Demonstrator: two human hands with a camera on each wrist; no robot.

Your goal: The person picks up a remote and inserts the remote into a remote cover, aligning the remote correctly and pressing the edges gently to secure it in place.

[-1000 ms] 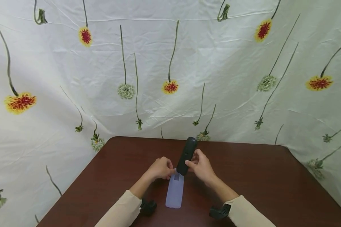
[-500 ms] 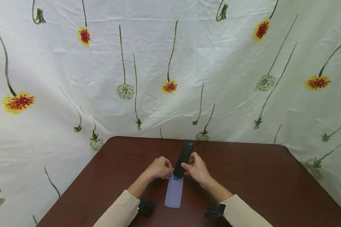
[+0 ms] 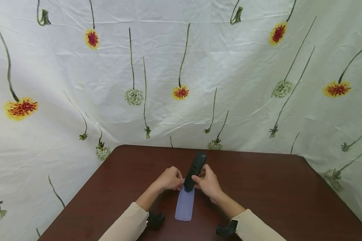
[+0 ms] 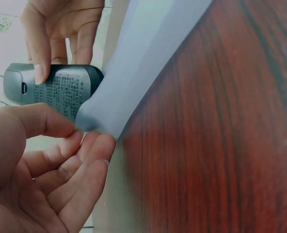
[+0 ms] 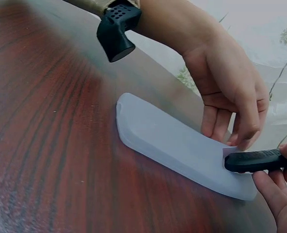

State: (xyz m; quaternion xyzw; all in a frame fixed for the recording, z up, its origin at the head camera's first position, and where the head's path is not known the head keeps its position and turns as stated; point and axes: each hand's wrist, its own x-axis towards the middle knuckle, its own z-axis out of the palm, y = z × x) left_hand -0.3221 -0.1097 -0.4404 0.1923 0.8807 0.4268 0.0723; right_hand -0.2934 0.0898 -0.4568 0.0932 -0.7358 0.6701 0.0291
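A black remote control (image 3: 195, 169) is pinched between the thumb and fingers of my right hand (image 3: 209, 183). It tilts with its lower end at the opening of a translucent, pale bluish remote cover (image 3: 184, 207). In the left wrist view, small print covers the visible face of the remote (image 4: 61, 90). My left hand (image 3: 169, 179) pinches the cover's far edge with thumb and fingertips. From the right wrist, the remote's end appears at a cutout near the end of the cover (image 5: 172, 141). How far it goes in cannot be told.
Under the hands is a dark reddish-brown wooden table (image 3: 259, 187). A white cloth (image 3: 157, 67) with printed flowers hangs behind it. Black wrist cameras, such as the one on the left wrist (image 5: 117, 31), stick out below both wrists.
My right hand has brought the remote control down and slightly left, so its lower end now overlaps the cover's opening. My left hand keeps its pinch on the cover, almost unmoved.
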